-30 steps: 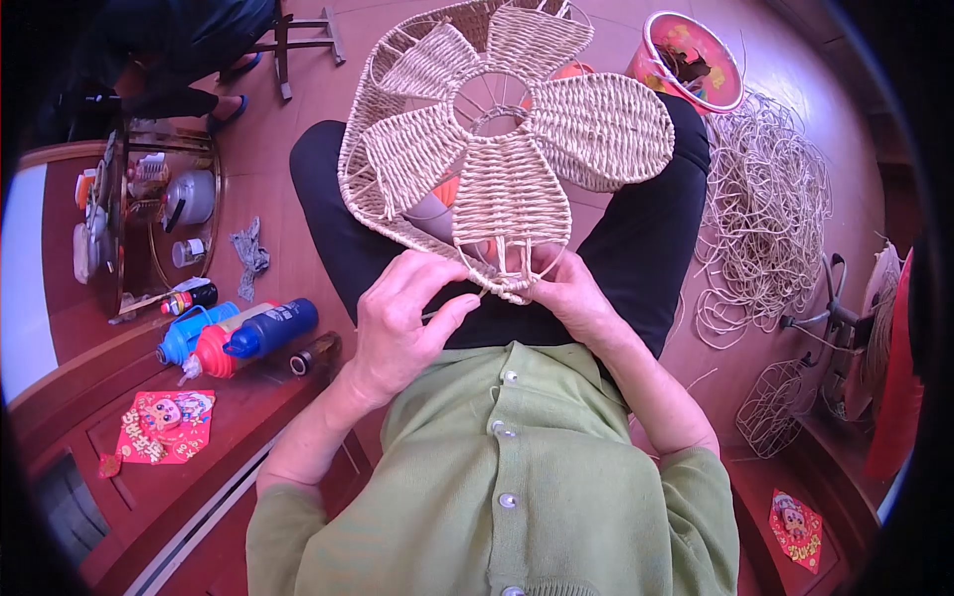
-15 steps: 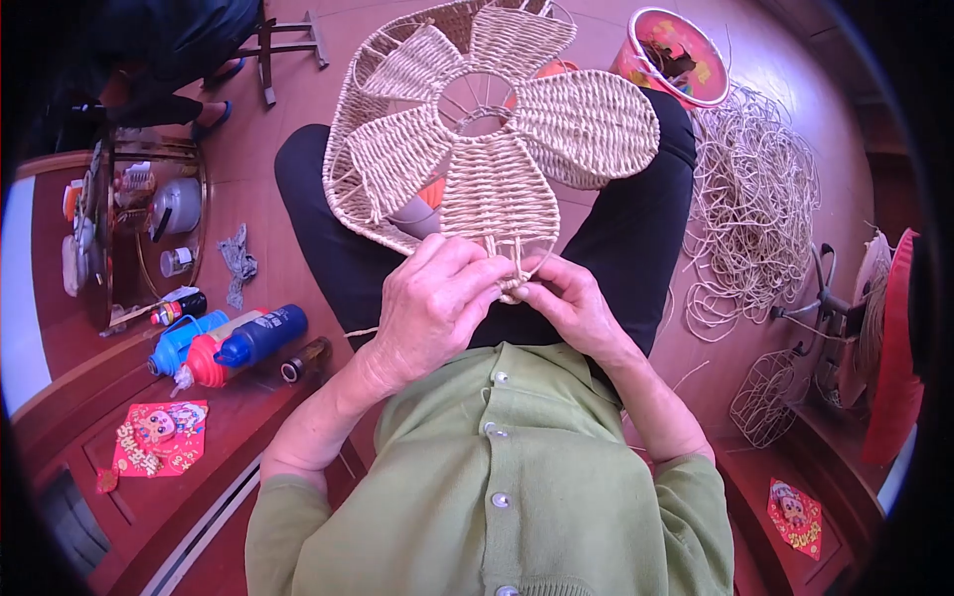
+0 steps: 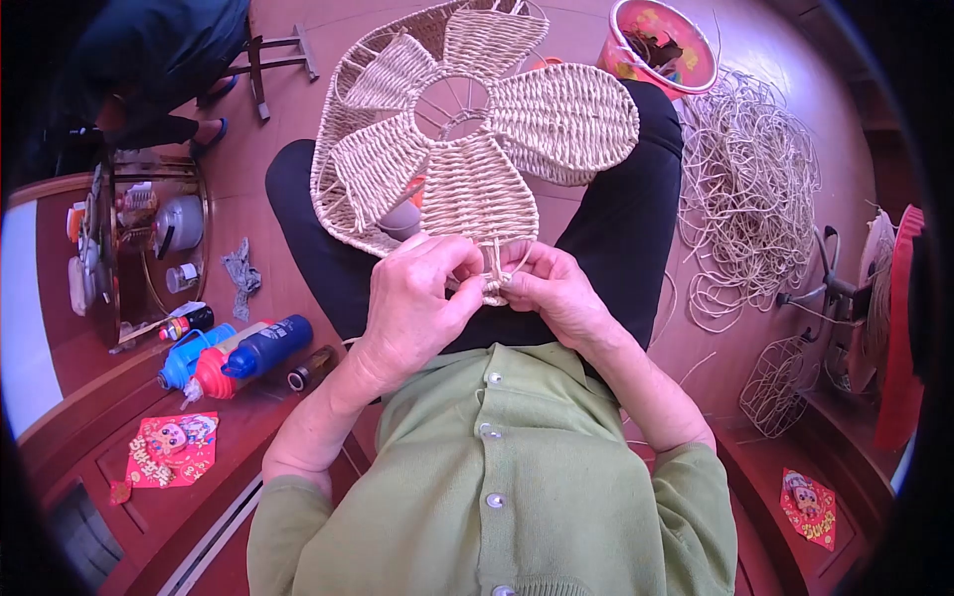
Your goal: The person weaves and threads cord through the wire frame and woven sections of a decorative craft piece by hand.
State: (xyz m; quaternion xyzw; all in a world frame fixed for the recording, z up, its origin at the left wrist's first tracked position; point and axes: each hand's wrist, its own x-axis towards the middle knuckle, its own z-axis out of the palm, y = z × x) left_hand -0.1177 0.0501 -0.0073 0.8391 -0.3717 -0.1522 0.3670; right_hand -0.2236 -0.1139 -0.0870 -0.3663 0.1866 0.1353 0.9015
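A woven straw-rope piece [image 3: 566, 111] with several petal shapes around an open wire ring rests across my lap. Its lowest petal [image 3: 481, 189] points toward me and ends in a small knotted rope end [image 3: 494, 288]. My left hand [image 3: 422, 293] pinches this rope end from the left, thumb and index finger together. From the right, my right hand [image 3: 552, 293] grips the same end with thumb and fingers, and a thin strand loops up beside them. A curved woven side wall [image 3: 333, 129] stands behind the petals. My fingertips partly hide the knot.
Loose rope [image 3: 750, 189] lies heaped on the floor at right, below a pink bucket [image 3: 661, 45]. Bottles, including a blue one [image 3: 268, 346], lie at left near a rack with a kettle [image 3: 181, 223]. Another person's leg [image 3: 159, 129] shows at upper left, beside a stool [image 3: 268, 65].
The woven piece has shifted slightly left in view. My left fingers have lifted and spread a little around the rope end, while my right hand stays at the knot.
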